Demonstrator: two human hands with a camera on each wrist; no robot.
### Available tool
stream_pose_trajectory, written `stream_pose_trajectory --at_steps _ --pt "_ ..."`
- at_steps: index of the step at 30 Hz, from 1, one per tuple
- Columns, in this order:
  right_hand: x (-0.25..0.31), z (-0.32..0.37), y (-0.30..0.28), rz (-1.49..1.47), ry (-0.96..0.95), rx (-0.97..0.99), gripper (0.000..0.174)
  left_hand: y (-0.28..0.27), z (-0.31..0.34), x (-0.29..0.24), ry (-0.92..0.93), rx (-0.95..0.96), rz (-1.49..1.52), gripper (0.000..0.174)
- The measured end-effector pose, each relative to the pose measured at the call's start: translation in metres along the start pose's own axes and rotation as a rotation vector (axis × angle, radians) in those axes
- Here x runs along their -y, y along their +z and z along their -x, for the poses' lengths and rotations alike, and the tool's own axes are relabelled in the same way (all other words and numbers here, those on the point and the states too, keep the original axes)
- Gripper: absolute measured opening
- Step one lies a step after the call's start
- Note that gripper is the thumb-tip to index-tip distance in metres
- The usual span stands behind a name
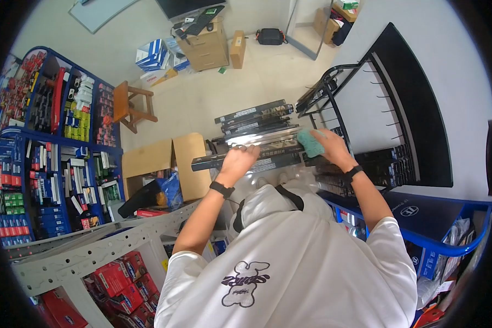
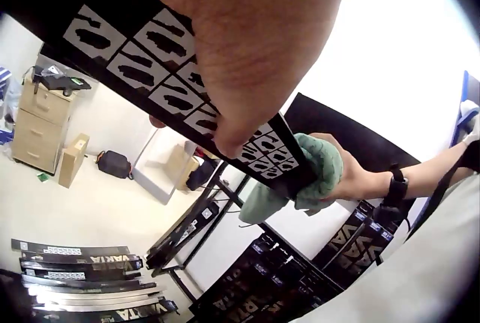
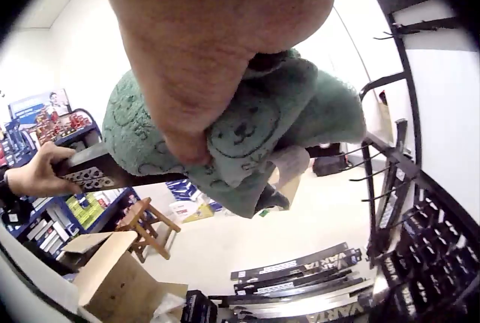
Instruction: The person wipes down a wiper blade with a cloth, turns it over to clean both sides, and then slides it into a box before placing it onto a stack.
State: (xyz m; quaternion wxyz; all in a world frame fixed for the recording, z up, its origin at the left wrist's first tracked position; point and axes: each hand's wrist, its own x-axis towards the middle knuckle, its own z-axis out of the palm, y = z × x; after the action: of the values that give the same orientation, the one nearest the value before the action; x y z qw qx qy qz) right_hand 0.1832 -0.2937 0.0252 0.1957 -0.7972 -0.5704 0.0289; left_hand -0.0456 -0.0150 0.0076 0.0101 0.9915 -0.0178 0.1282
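A long narrow black box (image 1: 202, 163) with printed pictures on one face (image 2: 176, 102) is held across the front of the body. My left hand (image 1: 241, 159) grips it near one end, thumb on the printed face in the left wrist view. My right hand (image 1: 331, 146) holds a green cloth (image 1: 310, 144) around the box towards its other end. In the right wrist view the cloth (image 3: 247, 124) is bunched under the hand and drapes over the box. Below lie several similar black boxes (image 1: 251, 113) in a stack, lettered VARTA.
A black rack with hooks (image 1: 333, 104) and more black boxes (image 1: 382, 167) stands on the right. An open cardboard box (image 1: 188, 183) is at the left, near a wooden stool (image 1: 130, 105). Blue shelves (image 1: 65, 139) full of goods line the far left.
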Motion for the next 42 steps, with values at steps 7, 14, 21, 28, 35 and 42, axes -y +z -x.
stream_pose_trajectory --at_steps 7,14,21,28,35,42 --pt "-0.005 0.01 -0.009 0.053 0.087 0.025 0.073 -0.003 0.002 0.005 0.017 -0.021 -0.036 0.02" --pt "0.019 -0.011 0.013 0.127 -0.033 -0.063 0.078 -0.004 -0.002 0.004 0.03 -0.139 -0.055 0.012" --pt "0.073 -0.043 0.056 0.027 -0.2 -0.157 0.058 0.008 -0.006 -0.004 0.041 -0.062 -0.058 0.019" --pt "0.093 -0.052 0.051 0.073 -0.252 -0.227 0.049 0.016 0.004 0.006 0.071 -0.075 -0.073 0.009" --pt "0.064 -0.031 0.04 0.167 -0.257 -0.114 0.049 0.013 0.017 0.007 -0.001 0.0 0.033 0.048" --pt "0.004 0.015 0.001 0.222 -0.007 -0.02 0.061 0.005 0.029 0.012 0.013 -0.052 0.081 0.036"
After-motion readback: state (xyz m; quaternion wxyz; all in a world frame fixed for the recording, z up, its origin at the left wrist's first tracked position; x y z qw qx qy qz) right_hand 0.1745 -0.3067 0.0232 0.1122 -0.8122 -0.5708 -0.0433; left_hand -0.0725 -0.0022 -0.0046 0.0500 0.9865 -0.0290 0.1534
